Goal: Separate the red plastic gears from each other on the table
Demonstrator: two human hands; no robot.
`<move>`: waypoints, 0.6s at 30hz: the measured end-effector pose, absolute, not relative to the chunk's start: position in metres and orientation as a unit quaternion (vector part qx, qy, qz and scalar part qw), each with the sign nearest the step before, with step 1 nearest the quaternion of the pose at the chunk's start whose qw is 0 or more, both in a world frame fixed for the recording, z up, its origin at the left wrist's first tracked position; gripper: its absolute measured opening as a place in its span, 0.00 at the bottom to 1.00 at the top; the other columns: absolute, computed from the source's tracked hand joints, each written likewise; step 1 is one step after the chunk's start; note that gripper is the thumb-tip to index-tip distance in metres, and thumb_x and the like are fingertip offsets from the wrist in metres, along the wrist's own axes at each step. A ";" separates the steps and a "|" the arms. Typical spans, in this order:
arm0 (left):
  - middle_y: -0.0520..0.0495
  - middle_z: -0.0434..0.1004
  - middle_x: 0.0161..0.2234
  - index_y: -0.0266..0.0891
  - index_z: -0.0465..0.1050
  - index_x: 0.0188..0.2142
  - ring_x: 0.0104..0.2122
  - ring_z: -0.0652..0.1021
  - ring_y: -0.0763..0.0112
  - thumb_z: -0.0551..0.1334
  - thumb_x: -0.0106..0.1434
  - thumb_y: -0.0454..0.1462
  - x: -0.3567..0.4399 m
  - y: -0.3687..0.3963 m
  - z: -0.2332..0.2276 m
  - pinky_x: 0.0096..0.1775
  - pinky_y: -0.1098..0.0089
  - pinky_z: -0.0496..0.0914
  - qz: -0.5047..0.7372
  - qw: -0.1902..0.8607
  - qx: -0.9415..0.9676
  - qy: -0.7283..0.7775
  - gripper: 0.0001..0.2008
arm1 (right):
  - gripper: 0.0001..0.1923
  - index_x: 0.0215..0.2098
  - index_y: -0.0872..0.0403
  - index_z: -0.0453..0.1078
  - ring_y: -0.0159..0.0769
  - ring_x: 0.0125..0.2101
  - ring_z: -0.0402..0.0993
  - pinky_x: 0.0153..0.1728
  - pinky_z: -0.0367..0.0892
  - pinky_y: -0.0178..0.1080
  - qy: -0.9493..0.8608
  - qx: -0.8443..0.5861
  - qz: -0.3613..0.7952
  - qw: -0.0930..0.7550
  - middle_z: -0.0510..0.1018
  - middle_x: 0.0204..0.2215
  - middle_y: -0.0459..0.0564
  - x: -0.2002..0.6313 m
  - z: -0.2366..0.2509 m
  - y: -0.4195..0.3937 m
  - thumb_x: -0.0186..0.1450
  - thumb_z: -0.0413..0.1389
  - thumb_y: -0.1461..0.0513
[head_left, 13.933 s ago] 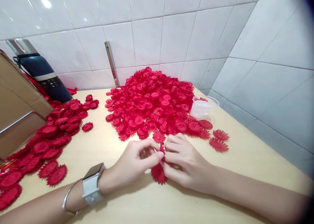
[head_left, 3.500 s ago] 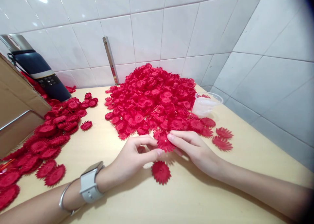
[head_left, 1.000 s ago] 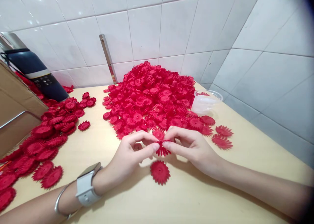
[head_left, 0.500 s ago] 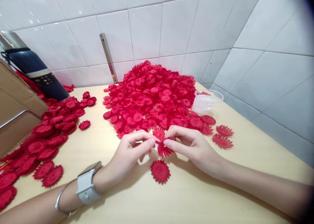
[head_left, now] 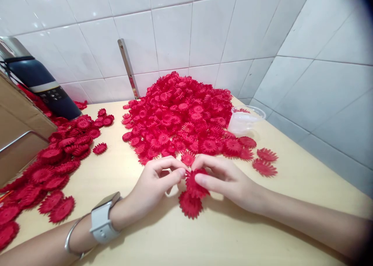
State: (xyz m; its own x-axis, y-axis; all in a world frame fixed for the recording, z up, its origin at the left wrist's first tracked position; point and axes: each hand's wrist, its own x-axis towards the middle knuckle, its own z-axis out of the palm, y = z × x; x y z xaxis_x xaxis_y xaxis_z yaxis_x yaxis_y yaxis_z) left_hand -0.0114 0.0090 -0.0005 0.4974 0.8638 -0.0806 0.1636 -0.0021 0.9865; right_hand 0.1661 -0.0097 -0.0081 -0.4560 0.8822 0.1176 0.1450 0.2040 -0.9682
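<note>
Between my two hands is a red flower-shaped piece (head_left: pixel 195 187) with a fringed edge, seen broad side on. My right hand (head_left: pixel 230 180) pinches it, thumb laid across its face. The thumb and forefinger of my left hand (head_left: pixel 157 182) are closed at its upper left edge; the exact hold there is partly hidden. Just below, a second red fringed disc (head_left: pixel 190 210) lies flat on the table, its top overlapped in view by the held one. Behind my fingers spreads a large heap of the same red pieces (head_left: pixel 180 110).
A clear plastic cup (head_left: pixel 244 122) lies at the heap's right. More red pieces (head_left: pixel 55 167) are scattered on the left, beside a cardboard box (head_left: pixel 20 130) and a dark blue bottle (head_left: pixel 43 79). White tiled walls (head_left: pixel 171 36) bound the table (head_left: pixel 163 238).
The held red piece has turned so its face shows more fully, and it now hangs lower, overlapping the disc on the table. Both hands have barely shifted.
</note>
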 end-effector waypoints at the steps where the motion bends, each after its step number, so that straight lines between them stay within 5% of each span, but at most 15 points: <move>1: 0.54 0.65 0.21 0.36 0.71 0.27 0.19 0.63 0.80 0.58 0.56 0.38 -0.011 0.009 -0.001 0.22 0.76 0.57 0.301 0.581 0.641 0.401 0.07 | 0.06 0.26 0.55 0.63 0.28 0.25 0.62 0.26 0.58 0.32 -0.721 -0.361 0.481 0.344 0.67 0.23 0.43 0.166 -0.008 -0.010 0.61 0.50 0.63; 7: 0.54 0.66 0.21 0.36 0.71 0.27 0.19 0.62 0.80 0.58 0.57 0.36 -0.010 0.010 -0.001 0.22 0.77 0.57 0.311 0.566 0.646 0.407 0.07 | 0.15 0.20 0.55 0.57 0.30 0.24 0.57 0.28 0.55 0.33 -0.786 -0.375 0.380 0.312 0.62 0.20 0.44 0.166 -0.009 -0.009 0.65 0.42 0.65; 18: 0.54 0.68 0.22 0.38 0.70 0.32 0.19 0.64 0.81 0.60 0.55 0.39 -0.009 0.010 -0.002 0.21 0.78 0.57 0.309 0.591 0.623 0.408 0.07 | 0.18 0.16 0.56 0.55 0.27 0.21 0.54 0.23 0.50 0.33 -0.724 -0.410 0.420 0.362 0.57 0.17 0.42 0.167 -0.010 -0.008 0.63 0.47 0.63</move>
